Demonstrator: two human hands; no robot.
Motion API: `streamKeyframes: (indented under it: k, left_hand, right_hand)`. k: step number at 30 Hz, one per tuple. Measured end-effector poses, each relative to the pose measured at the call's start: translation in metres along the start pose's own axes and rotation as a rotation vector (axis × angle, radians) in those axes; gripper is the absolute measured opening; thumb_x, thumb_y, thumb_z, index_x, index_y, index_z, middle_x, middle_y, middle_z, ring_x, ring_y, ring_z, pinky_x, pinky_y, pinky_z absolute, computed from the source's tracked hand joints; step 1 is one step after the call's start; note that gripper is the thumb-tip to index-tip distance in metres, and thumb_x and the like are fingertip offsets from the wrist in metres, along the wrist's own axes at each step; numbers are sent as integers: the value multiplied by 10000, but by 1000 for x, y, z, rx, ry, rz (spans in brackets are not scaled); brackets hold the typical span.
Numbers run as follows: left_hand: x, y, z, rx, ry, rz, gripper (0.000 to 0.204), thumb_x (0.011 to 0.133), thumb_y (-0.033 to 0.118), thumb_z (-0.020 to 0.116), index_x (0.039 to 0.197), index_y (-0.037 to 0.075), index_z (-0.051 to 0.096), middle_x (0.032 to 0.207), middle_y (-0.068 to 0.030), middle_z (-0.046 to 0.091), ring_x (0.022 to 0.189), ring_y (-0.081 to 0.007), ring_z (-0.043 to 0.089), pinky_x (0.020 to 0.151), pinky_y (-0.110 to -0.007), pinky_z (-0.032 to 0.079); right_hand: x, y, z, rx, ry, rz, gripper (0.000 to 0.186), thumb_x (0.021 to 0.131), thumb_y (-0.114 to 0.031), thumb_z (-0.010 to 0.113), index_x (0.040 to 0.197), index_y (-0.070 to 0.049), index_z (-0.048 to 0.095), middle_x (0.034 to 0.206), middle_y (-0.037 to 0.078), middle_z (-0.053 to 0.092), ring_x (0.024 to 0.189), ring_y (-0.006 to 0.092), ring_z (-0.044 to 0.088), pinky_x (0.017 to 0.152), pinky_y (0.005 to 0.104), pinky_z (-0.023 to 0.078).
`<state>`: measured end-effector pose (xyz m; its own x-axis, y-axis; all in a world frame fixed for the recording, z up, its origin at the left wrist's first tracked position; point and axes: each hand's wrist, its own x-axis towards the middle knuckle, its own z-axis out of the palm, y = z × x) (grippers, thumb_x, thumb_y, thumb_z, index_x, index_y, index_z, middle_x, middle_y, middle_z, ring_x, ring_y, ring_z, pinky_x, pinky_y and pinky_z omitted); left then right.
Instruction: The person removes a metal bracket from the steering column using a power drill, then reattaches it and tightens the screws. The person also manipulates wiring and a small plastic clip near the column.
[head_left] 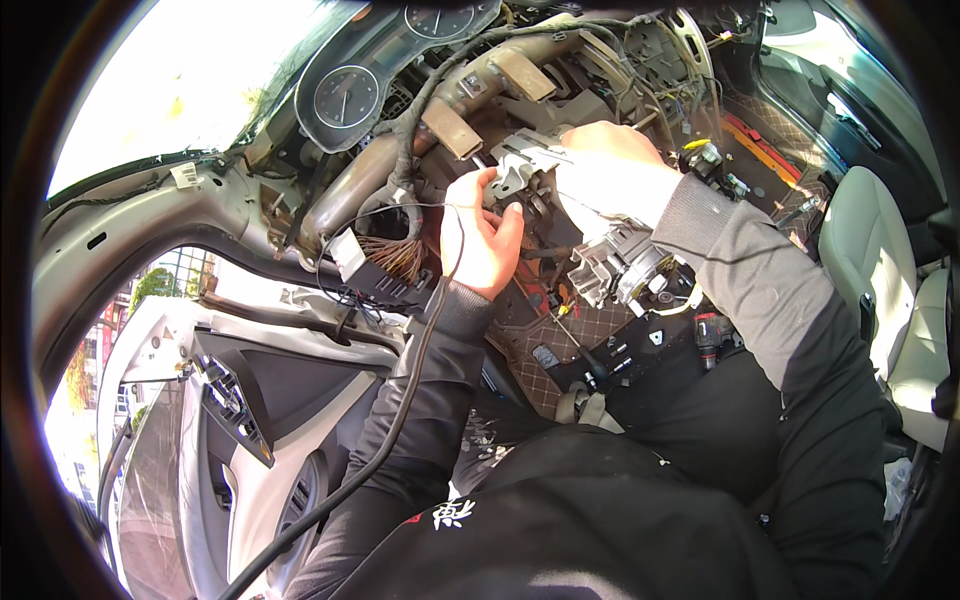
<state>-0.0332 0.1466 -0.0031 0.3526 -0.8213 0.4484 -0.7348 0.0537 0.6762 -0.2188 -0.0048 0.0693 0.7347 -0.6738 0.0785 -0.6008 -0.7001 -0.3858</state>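
A grey metal bracket (pixel 527 160) with dark mechanism under it sits below the bare dashboard beam. My left hand (pixel 478 238) curls round its left end, with index finger and thumb on either side. Over its right end lies my right hand (pixel 618 165), closed on it; strong light washes out that hand, and some fingertips are hidden. Just below my right wrist is a silver steering-column unit (pixel 625 265) with a round centre. Beside my left wrist, a bundle of brown wires (pixel 395 257) runs into a connector block. A thin black cable (pixel 425 350) crosses my left forearm.
The instrument cluster (pixel 345 97) stands far left on the stripped dashboard beam (pixel 370 180). A red-and-black power tool (pixel 708 338) and small loose tools (pixel 605 370) lie near my legs. The open door (pixel 270 400) is left, a pale seat (pixel 870 260) right.
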Motion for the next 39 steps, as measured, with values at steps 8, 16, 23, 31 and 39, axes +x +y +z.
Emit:
streamKeyframes:
  k: [8, 16, 23, 31, 39]
  left_hand:
    - [29, -4, 0, 242, 45, 294, 496, 889, 58, 797, 1358, -15, 652, 1223, -242, 712, 1176, -440, 686, 1031, -488, 560]
    - [51, 14, -7, 161, 181, 434, 416, 867, 113, 864, 1268, 83, 759, 1229, -176, 757, 1136, -405, 710, 1007, -469, 560]
    - [70, 16, -19, -302, -86, 262, 352, 985, 151, 836, 1312, 41, 764, 1198, -117, 804, 1107, -251, 725, 992, -380, 567]
    - [49, 59, -27, -617, -267, 109, 300, 1127, 156, 687, 1369, -19, 714, 1161, -51, 790, 1055, -99, 693, 950, -286, 561]
    - [9, 77, -37, -860, -320, -265, 266, 1145, 93, 630, 1390, -9, 629, 1298, -111, 732, 1116, -167, 732, 977, -331, 610]
  right_hand:
    - [1, 9, -6, 125, 74, 10, 321, 949, -320, 706, 1038, -25, 798, 1014, 208, 794, 992, 413, 790, 898, 513, 615]
    - [-4, 16, -61, 521, 32, -68, 301, 866, -272, 778, 848, 27, 744, 667, 75, 620, 653, 154, 598, 625, 385, 469]
    - [-11, 24, -81, 660, -42, -76, 277, 964, -272, 751, 775, -76, 700, 708, -59, 577, 643, 50, 487, 590, 277, 367]
    - [-13, 25, -86, 773, -99, -184, 420, 1075, -433, 727, 824, -97, 702, 725, -59, 589, 636, 34, 482, 580, 231, 367]
    - [-25, 31, -78, 786, -102, -172, 400, 1104, -429, 690, 874, -101, 702, 790, -49, 631, 674, 35, 514, 591, 240, 392]
